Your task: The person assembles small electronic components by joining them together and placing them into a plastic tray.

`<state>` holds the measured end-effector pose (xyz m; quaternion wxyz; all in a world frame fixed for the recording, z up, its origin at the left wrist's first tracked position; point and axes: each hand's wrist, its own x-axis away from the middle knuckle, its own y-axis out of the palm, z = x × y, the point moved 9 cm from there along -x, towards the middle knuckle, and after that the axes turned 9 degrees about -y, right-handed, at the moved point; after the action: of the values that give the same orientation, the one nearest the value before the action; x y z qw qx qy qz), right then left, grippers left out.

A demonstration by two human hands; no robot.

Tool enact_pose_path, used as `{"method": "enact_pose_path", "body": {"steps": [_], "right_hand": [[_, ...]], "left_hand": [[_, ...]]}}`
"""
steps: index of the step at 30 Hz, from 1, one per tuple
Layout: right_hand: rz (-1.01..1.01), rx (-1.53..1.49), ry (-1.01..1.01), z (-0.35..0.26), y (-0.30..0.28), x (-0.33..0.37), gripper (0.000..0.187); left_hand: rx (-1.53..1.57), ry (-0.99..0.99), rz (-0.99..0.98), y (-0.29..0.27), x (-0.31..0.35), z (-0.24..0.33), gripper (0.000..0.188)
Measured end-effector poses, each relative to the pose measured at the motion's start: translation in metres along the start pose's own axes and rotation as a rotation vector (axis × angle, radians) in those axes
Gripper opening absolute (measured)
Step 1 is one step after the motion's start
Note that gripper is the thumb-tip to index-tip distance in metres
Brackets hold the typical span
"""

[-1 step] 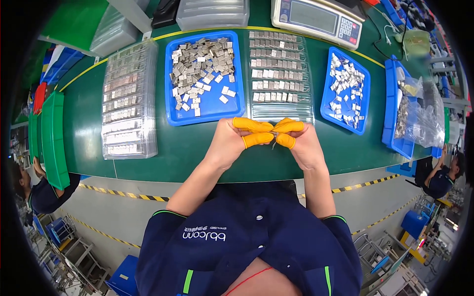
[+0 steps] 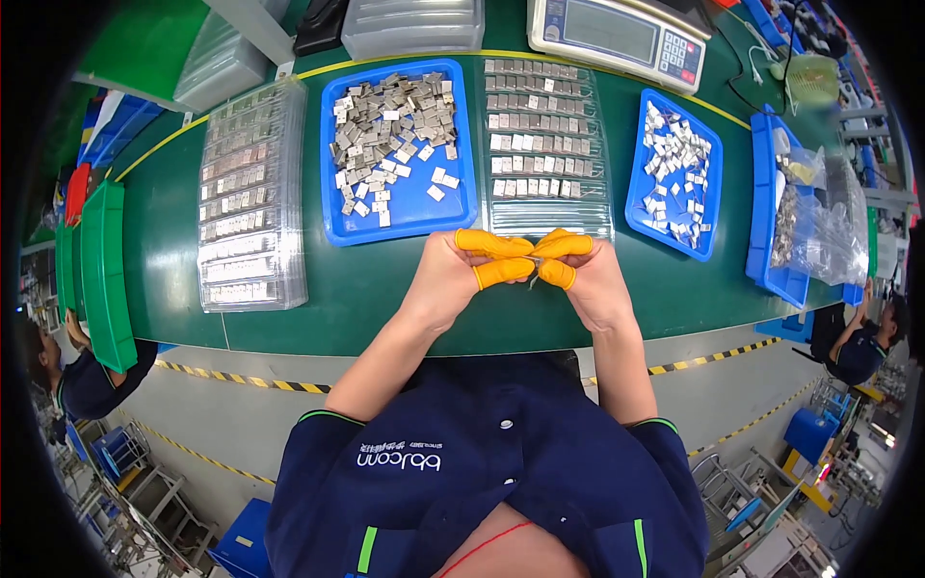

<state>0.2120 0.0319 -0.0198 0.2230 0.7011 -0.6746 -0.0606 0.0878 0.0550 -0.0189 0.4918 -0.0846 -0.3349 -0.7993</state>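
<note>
Yellow finger covers sheathe the fingertips of both my hands, which meet over the near part of the green table. My left hand (image 2: 455,277) and my right hand (image 2: 595,281) are each closed in a pinch, tips touching. Between them a small part with a thin wire-like end (image 2: 534,281) peeks out; the fingers hide the rest. Just beyond the hands lies a clear ribbed tray (image 2: 549,216) with rows of small silvery rectangular parts. To its left is a blue tray (image 2: 400,227) of loose silvery parts, and to its right a smaller blue tray (image 2: 638,210) of white-topped parts with thin leads.
Stacked clear trays (image 2: 301,202) of parts stand at the left, near green bins (image 2: 106,275). A digital scale (image 2: 617,39) sits at the back. On the right, a blue bin (image 2: 764,212) holds parts and plastic bags (image 2: 833,231). A person (image 2: 92,371) works at each side.
</note>
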Motion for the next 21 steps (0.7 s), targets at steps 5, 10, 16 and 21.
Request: {"method": "enact_pose_path", "body": {"steps": [5, 10, 16, 21], "right_hand": [[0.095, 0.117, -0.249, -0.032, 0.004, 0.007, 0.017], [0.191, 0.376, -0.365, -0.048, -0.004, 0.01, 0.019], [0.188, 0.89, -0.636, -0.077, 0.004, 0.021, 0.025], [0.209, 0.969, -0.778, -0.089, -0.023, 0.009, 0.022]], "left_hand": [[0.255, -0.078, -0.097, 0.014, -0.001, -0.01, 0.022], [0.417, -0.128, -0.077, 0.014, -0.009, -0.028, 0.024], [0.431, -0.172, -0.064, 0.019, -0.017, -0.032, 0.026], [0.328, -0.153, 0.012, 0.027, -0.025, -0.025, 0.03]]}}
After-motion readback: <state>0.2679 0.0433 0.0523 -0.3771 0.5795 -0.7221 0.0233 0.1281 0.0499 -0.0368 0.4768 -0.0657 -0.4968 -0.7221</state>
